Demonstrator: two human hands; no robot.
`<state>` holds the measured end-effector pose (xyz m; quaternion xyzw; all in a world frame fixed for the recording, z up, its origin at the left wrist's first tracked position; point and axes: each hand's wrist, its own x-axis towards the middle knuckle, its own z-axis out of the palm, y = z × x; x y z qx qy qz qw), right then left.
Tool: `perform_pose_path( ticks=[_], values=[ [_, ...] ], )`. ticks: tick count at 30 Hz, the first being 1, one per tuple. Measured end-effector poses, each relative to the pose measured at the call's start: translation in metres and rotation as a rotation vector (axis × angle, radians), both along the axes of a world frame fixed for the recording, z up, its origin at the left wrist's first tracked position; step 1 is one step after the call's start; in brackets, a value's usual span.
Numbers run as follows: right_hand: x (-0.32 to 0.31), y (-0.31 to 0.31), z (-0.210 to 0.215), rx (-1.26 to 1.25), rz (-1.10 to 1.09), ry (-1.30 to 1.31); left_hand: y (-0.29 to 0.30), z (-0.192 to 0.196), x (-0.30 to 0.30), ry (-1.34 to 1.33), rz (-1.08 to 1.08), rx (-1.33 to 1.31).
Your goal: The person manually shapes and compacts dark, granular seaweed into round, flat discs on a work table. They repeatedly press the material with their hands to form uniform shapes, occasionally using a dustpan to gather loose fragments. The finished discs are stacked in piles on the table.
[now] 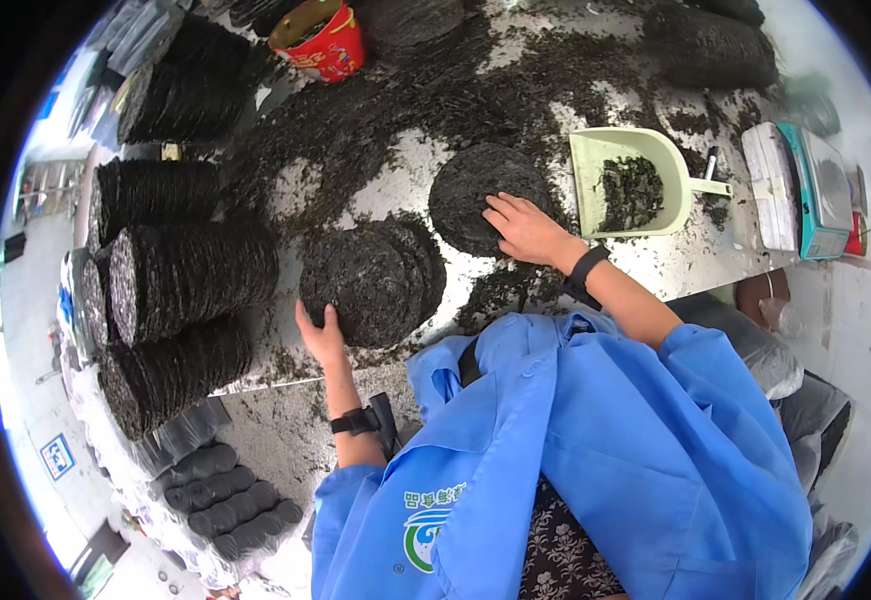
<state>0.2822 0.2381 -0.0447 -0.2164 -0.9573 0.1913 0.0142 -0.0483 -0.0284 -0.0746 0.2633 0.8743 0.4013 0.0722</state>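
Round dark discs of dried seaweed lie on the metal table. My left hand [322, 338] is at the near left edge of a low, slightly fanned stack of seaweed discs [368, 280], thumb and fingers apart. Farther right, my right hand [534, 230] rests on another round seaweed disc [481, 195], its fingers stretched over the right part of the top. How many layers lie under that hand cannot be made out. Both wrists wear black bands.
Tall rolls of stacked discs [191, 280] line the left side. Loose seaweed crumbs [356, 130] cover the table. A pale green dustpan [678, 190] holding scraps stands right of my right hand, a teal scale [824, 190] beyond it. A red bucket [331, 50] stands far left.
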Motion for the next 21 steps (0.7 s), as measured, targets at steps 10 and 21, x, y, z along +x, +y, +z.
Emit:
perform_pose_path(
  ticks=[10, 21],
  values=[
    [0.04, 0.03, 0.091, -1.038, -0.968, 1.149, 0.037, 0.079, 0.044, 0.205, -0.173, -0.244],
    [0.041, -0.001, 0.117, -1.519, -0.834, 1.167, 0.14, 0.141, 0.149, -1.213, -0.512, 0.463]
  ],
)
